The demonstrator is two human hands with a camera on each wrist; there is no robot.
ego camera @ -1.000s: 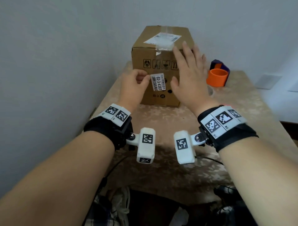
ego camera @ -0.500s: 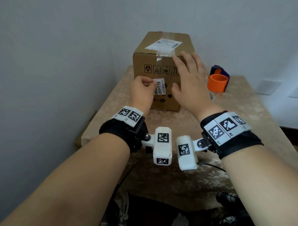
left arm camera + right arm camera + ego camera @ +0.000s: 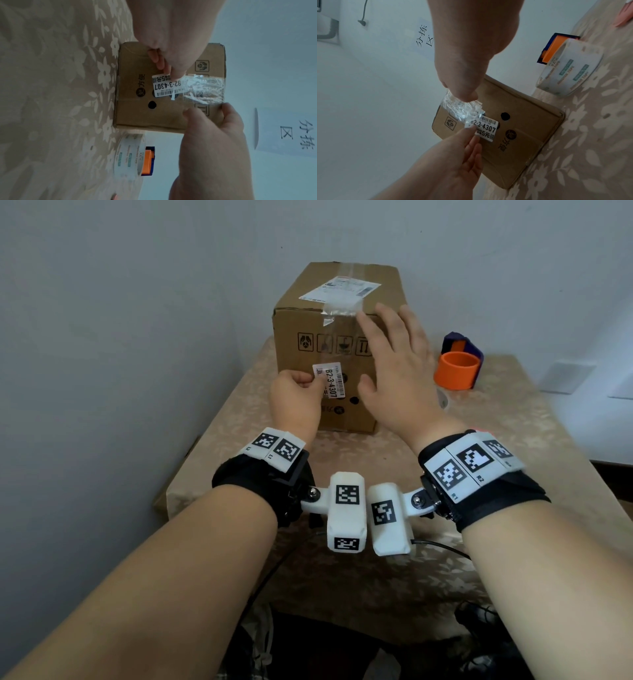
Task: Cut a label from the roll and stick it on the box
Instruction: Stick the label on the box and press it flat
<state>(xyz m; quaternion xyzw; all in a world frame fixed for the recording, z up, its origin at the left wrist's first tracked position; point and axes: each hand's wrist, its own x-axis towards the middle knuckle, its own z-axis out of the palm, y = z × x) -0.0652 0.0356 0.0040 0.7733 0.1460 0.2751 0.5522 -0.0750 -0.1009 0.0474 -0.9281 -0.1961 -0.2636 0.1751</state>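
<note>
Both hands at sticking step: left hand (image 3: 297,398) pinches white printed label (image 3: 331,380) against brown cardboard box (image 3: 308,337) front, right hand (image 3: 394,374) spread open, empty, at 3 o'clock; next, probably press flat.

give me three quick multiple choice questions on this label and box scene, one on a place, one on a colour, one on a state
1. Where is the white label?
A. against the box front
B. on the box top
C. flat on the table

2. What colour is the ring right of the box?
A. green
B. orange
C. white

3. What is the left hand doing?
A. resting flat on the table
B. pinching the label
C. hanging empty

Answers:
1 A, the label lies over the box's printed front face.
2 B, the ring shows plainly orange.
3 B, its fingers close on the label's edge.
</note>
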